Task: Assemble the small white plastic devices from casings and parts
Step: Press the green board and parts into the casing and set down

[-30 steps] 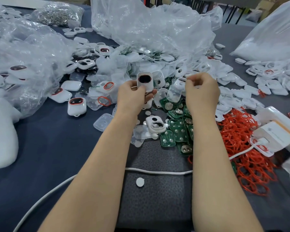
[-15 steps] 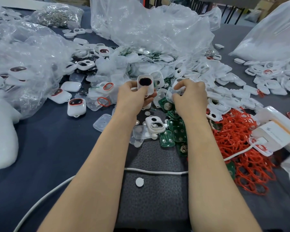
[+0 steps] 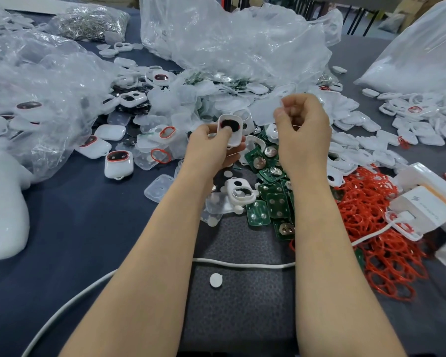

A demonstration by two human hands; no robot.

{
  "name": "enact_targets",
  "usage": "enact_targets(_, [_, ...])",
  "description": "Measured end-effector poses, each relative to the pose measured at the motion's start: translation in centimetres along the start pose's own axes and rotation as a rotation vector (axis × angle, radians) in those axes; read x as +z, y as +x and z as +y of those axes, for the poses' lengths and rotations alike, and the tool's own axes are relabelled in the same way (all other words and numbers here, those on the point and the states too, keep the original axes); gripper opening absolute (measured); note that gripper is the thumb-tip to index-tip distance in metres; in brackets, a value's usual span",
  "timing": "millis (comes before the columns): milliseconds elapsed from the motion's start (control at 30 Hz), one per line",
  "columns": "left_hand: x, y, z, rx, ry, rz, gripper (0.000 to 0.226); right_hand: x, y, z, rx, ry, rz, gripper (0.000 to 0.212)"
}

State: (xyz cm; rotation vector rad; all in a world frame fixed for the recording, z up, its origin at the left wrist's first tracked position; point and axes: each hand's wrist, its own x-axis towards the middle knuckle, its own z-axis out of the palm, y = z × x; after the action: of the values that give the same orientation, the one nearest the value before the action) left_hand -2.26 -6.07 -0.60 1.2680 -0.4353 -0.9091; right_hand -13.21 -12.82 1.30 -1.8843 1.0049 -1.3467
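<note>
While a white casing [image 3: 229, 131] is held upright in the closed grip of the left hand [image 3: 211, 148] above the middle of the tabletop [image 3: 75, 228], its dark opening turned to the camera, the right hand [image 3: 303, 130] is raised just beside it, fingers curled round what seems a small clear part [image 3: 265, 112], too blurred to be named. A slip is judged the main risk: so slight a part could be dropped among the green circuit boards [image 3: 268, 204] directly below and lost there, or seated crooked if pressed in off-centre. Movement is hemmed by plastic bags [image 3: 229, 47] behind and to the left and by a heap of red rings [image 3: 371, 228] to the right. A white cable [image 3: 242, 265] is laid across beneath both forearms, where it could be snagged. Bare tabletop is seen at the near left.
</note>
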Motion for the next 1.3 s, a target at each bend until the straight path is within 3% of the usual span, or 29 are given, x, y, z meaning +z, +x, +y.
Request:
enact_targets(400, [-0.06, 0.08, -0.25, 0.033, 0.038, -0.020, 0.005, 0.12, -0.01, -0.16, 0.021, 0.065, -0.015, 0.011])
enact_targets(633, [0.17, -0.14, 0.29, -0.047, -0.057, -0.034, 0.050, 0.29, -0.14, -0.54, 0.017, 0.148, -0.186, 0.015])
enact_targets(933, [0.48, -0.12, 0.14, -0.056, 0.025, -0.027, 0.055, 0.57, -0.42, -0.37, -0.027, -0.031, -0.382, 0.009])
enact_targets(1300, [0.54, 0.12, -0.16, -0.067, 0.070, -0.045, 0.051, 0.91, -0.57, -0.14, -0.111, -0.212, -0.306, 0.011])
